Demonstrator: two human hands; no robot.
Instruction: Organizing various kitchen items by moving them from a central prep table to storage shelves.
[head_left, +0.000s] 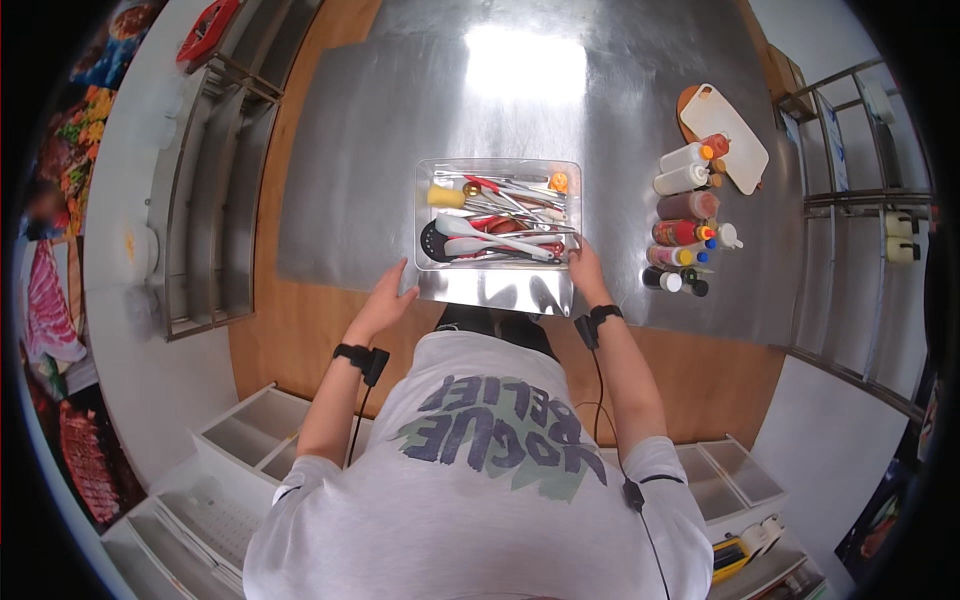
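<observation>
A clear plastic bin (498, 162) full of kitchen utensils sits before me on the steel tabletop. On top lie a white spatula (495, 241), a black slotted spoon (433, 238), a yellow-headed tool (445, 197) and red-handled utensils, with an orange item (559, 181) in the far right corner. My right hand (587, 271) is at the bin's right front corner, its fingers curled over the rim. To the left of the bin's near corner, my left hand (386, 304) has its fingers apart and holds nothing. Many utensils are partly hidden in the pile.
Several sauce and condiment bottles (682, 178) stand on the right, beside a white cutting board (726, 139). A shiny metal surface (495, 291) juts out under the bin's near side. Metal racks (217, 202) line the left; wire shelving (829, 202) stands at right.
</observation>
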